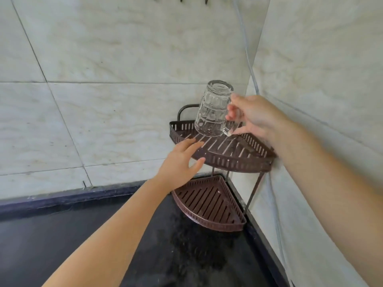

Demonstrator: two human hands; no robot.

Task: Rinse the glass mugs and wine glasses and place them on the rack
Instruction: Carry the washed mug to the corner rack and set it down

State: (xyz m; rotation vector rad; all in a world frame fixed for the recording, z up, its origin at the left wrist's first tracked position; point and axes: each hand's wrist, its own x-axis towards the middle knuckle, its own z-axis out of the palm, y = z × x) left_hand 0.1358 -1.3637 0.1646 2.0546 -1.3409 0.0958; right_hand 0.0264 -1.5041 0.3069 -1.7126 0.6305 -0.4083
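Upside down and tilted, a patterned glass mug [213,109] hangs over the top shelf of a brown two-tier corner rack [226,160], its handle pinched by the curled fingers [233,112] of the right hand [255,117]. Meanwhile the left hand [180,162] lies open, straight fingers touching the shelf's front rim just below the mug. Beneath, the lower shelf stands on a dark wet bench [124,245] in a tiled corner.

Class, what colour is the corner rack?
Dark brown, with slotted shelves; seen best in the head view.
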